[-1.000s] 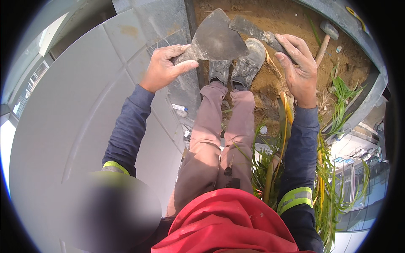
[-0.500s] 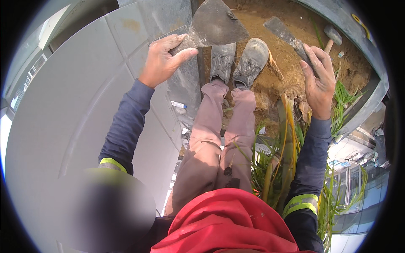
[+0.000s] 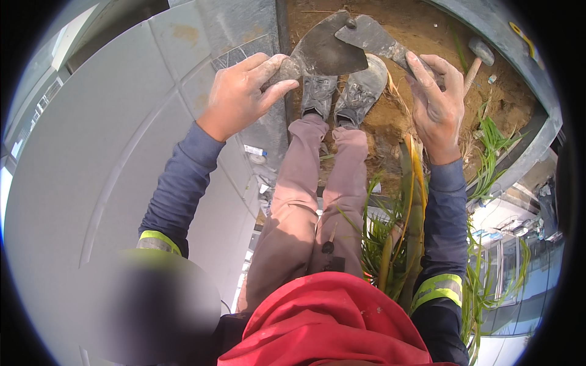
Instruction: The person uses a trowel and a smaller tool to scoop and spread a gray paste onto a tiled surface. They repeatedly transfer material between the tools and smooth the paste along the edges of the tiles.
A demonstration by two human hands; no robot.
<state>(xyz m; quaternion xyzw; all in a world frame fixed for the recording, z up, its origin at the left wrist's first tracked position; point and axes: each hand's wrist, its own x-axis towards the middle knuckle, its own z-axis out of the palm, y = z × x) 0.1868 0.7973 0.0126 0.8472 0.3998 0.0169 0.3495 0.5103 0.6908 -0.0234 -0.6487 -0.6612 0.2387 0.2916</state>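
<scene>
My left hand is closed around the handle of a wide grey putty knife, its flared blade held out over my shoes. Dust coats my fingers and the tool. A smaller scraper is gripped in my right hand, its blade angled up and left. The scraper's end overlaps the far right edge of the wide blade, beside a small dark lump. Whether the blades press together I cannot tell.
Below are my grey shoes on brown soil. A hammer lies at the far right, near a curved grey rim. Green plants grow beside my right leg. A large grey panelled surface fills the left.
My right hand has moved left, bringing the scraper onto the wide blade's edge. My left hand has shifted slightly right and nearer with the putty knife.
</scene>
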